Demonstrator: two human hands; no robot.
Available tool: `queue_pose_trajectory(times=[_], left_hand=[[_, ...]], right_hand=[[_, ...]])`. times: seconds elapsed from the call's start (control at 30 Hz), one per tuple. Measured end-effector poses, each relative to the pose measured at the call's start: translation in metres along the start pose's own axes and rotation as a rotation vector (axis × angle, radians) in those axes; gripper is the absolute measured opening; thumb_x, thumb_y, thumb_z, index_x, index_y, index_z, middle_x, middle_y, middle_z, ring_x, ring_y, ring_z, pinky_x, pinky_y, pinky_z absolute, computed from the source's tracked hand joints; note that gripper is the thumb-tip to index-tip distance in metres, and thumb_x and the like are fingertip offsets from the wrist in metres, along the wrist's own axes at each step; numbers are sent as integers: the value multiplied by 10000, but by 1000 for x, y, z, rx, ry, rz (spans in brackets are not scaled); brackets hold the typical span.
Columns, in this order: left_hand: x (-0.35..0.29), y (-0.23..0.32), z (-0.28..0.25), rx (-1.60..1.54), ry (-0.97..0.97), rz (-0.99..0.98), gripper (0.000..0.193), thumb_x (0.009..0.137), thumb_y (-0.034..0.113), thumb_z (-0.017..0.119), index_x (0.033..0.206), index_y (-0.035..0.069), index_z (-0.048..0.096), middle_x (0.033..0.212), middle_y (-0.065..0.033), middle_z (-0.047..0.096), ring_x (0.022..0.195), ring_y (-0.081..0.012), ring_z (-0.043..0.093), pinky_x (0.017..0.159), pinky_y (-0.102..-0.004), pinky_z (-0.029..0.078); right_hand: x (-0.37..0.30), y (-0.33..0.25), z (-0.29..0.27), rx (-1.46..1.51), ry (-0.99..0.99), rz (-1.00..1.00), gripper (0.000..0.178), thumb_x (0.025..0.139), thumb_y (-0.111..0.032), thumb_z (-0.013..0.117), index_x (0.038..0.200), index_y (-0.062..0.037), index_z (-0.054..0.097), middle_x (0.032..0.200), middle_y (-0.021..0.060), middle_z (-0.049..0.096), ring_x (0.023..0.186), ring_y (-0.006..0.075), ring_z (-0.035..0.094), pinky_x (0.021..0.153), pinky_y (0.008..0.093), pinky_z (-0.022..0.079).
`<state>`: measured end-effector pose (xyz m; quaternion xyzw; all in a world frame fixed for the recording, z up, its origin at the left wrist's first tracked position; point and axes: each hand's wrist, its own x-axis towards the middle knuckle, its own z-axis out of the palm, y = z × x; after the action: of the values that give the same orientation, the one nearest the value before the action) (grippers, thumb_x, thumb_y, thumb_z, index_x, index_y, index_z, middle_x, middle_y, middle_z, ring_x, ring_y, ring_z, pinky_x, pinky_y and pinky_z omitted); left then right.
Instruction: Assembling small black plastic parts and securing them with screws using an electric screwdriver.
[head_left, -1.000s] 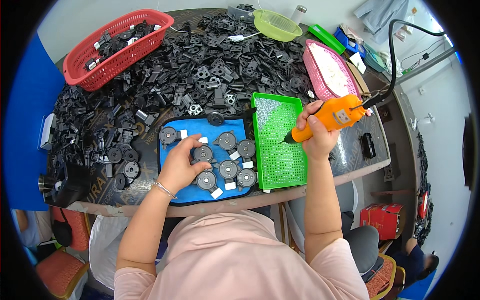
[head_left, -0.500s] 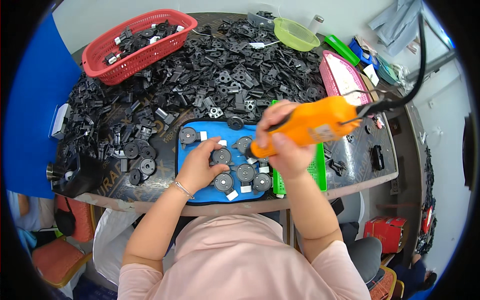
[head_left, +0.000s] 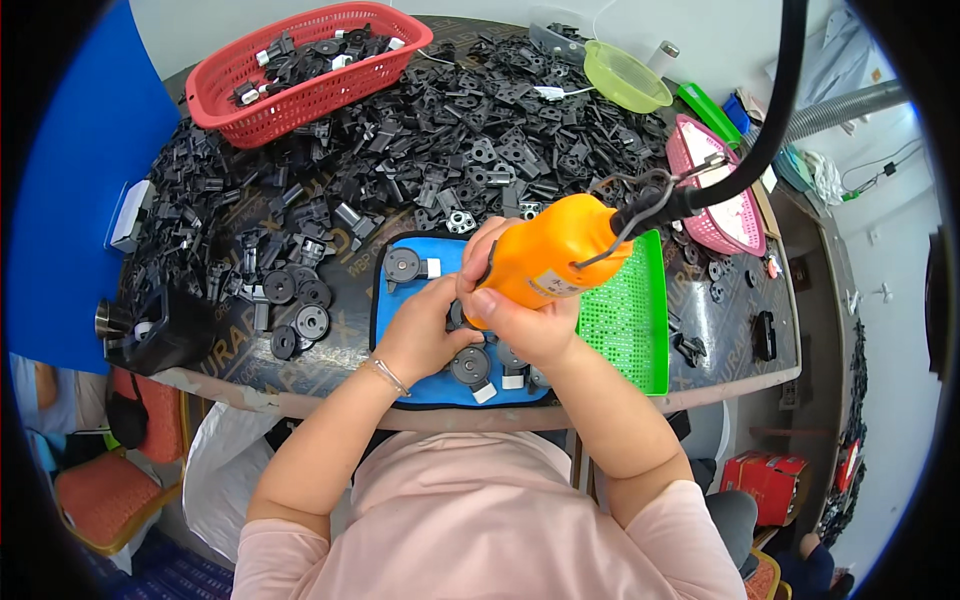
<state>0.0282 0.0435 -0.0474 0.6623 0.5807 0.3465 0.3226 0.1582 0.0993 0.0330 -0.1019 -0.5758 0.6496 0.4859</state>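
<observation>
My right hand [head_left: 525, 325] is closed around an orange electric screwdriver [head_left: 550, 250] with a black cable at its top. The tool's tip is hidden by my fingers, down beside my left hand. My left hand [head_left: 420, 325] holds a round black plastic part [head_left: 456, 316] between thumb and fingers on a blue mat [head_left: 455, 247]; most of that part is covered. On the same mat lie more round black parts with white tabs, one [head_left: 403, 265] at the upper left and another [head_left: 471, 367] just below my left thumb.
A green perforated tray [head_left: 655, 330] stands right of the mat. Loose black parts [head_left: 400, 130] are heaped across the table's far side. A red basket [head_left: 240, 125] holds more parts at the far left. Several black discs [head_left: 312, 322] lie left of the mat.
The screwdriver has come left and upright over the part in my left hand, and my two hands are now close together. The whole view has shifted slightly.
</observation>
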Motion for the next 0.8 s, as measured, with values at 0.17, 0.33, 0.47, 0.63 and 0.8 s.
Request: queue_pose_trajectory(times=[0.17, 0.33, 0.47, 0.63, 0.8], left_hand=[[0, 12, -7, -28, -21, -40, 581, 671, 94, 794, 1188, 57, 531, 1128, -158, 608, 1062, -346, 567, 891, -384, 472], [0, 18, -12, -25, -63, -93, 544, 663, 101, 802, 1147, 43, 561, 1094, -171, 620, 1015, -347, 592, 857, -374, 488], [-1, 13, 0, 43, 69, -59, 504, 675, 168, 805, 1103, 20, 585, 1084, -167, 616, 985, -345, 602, 838, -377, 492], [-6, 37, -10, 383, 289, 33, 631, 633, 338, 818, 1111, 15, 562, 1080, -146, 556, 953, -338, 577, 770, -407, 485], [7, 26, -35, 724, 461, -184, 840, 556, 397, 857, 1200, -1, 494, 1096, -160, 518, 1004, -348, 520, 827, -437, 447]], right_hand=[[3, 4, -4, 88, -59, 21, 205, 755, -53, 639, 924, 3, 538, 853, 115, 530, 669, 143, 541, 597, 256, 467], [11, -4, -14, 25, -190, -38, 256, 753, -116, 679, 936, -3, 541, 880, 120, 536, 684, 155, 562, 613, 254, 470], [19, -32, -38, 127, -98, -190, 335, 775, -252, 672, 990, -49, 515, 909, 98, 517, 662, 163, 559, 616, 295, 466], [0, -75, -91, -119, 295, -335, 273, 795, -162, 614, 1015, -38, 511, 926, 111, 523, 700, 186, 533, 663, 313, 441], [-29, -81, -139, -247, 487, -382, 236, 796, -41, 580, 1020, -32, 507, 920, 116, 548, 700, 188, 551, 653, 312, 463]])
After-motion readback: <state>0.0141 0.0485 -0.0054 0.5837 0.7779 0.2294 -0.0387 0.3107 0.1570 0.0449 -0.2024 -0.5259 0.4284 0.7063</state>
